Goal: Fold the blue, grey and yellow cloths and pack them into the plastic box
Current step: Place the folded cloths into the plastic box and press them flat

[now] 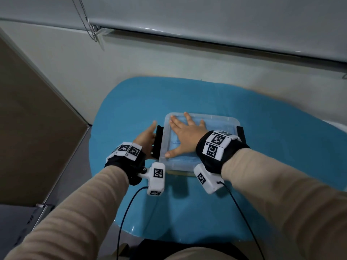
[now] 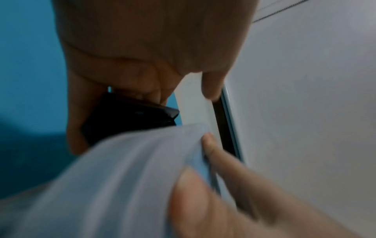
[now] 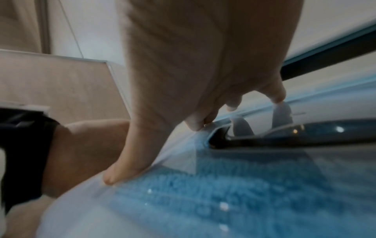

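Note:
A clear plastic box (image 1: 231,122) stands on the blue table with its lid (image 2: 122,177) on. A blue cloth (image 3: 223,193) shows through the lid; no grey or yellow cloth can be made out. My right hand (image 1: 185,134) lies flat on the lid, fingers spread and straight, thumb (image 3: 122,173) at the near left corner. My left hand (image 1: 146,136) is against the black latch (image 1: 158,141) on the box's left side. Its fingers run straight along the latch's outer face (image 2: 130,119), and one fingertip (image 2: 211,91) touches the lid's rim.
A second black latch (image 1: 241,132) sits on the box's right side. The round blue table (image 1: 206,203) meets a white wall at the back. A brown panel (image 1: 28,128) stands to the left. Cables run from both wrist cameras towards my body.

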Available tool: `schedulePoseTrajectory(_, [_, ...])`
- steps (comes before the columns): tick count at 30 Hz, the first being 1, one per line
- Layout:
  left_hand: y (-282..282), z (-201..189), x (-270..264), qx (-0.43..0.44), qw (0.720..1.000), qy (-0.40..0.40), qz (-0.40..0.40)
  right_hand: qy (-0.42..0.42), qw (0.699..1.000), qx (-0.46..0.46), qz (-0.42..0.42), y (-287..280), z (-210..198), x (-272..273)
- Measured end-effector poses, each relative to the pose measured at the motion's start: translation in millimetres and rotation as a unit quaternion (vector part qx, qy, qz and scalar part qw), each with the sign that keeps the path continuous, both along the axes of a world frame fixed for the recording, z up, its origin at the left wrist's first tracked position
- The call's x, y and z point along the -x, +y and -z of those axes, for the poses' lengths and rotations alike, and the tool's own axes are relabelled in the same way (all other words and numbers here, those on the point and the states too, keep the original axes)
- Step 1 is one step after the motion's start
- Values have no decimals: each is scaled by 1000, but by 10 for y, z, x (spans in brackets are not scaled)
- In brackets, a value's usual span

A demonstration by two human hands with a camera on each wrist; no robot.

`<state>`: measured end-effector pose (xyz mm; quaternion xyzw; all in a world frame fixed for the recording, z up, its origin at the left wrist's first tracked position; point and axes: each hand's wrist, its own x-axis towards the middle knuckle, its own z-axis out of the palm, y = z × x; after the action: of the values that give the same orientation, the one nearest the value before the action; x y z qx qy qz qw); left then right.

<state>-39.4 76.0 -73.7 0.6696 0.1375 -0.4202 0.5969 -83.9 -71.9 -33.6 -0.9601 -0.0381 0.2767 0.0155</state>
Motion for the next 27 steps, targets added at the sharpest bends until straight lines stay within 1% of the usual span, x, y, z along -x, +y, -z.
schedulePoseTrajectory(3, [83, -95, -71, 46, 998, 11, -29, 13, 1000, 10, 0, 9, -4, -12])
schedulePoseTrajectory(4, [80, -159, -71, 54, 998, 14, -25, 15, 1000, 11, 0, 8, -5, -12])
schedulePoseTrajectory(8, [-13, -336, 5, 80, 995, 16, 49, 13, 1000, 5, 3, -1, 10, -2])
schedulePoseTrajectory(12, [-75, -346, 39, 92, 993, 6, 78, 7, 1000, 5, 3, 1, 31, 16])
schedulePoseTrajectory(16, [-141, -305, 1, 63, 993, -20, 97, 4, 1000, -2, 7, -3, 46, 9])
schedulePoseTrajectory(19, [-186, -284, -4, 52, 992, -41, 110, -5, 1000, -25, 14, -16, 49, 16])
schedulePoseTrajectory(20, [-215, -273, 3, 32, 991, -67, 111, -10, 999, -42, 21, -19, 47, 23])
schedulePoseTrajectory(21, [-256, -254, 12, -10, 986, -109, 123, -18, 997, -64, 30, -23, 43, 40])
schedulePoseTrajectory(22, [-305, -249, 27, -68, 973, -161, 149, -28, 995, -88, 39, -43, 38, 61])
schedulePoseTrajectory(23, [-355, -233, 43, -135, 950, -218, 179, -40, 992, -109, 47, -82, 36, 86])
schedulePoseTrajectory(25, [-469, -221, 117, -245, 884, -321, 237, -70, 987, -127, 62, -237, 48, 164])
schedulePoseTrajectory(27, [-574, -226, 217, -317, 804, -396, 310, -96, 986, -101, 89, -479, 96, 310])
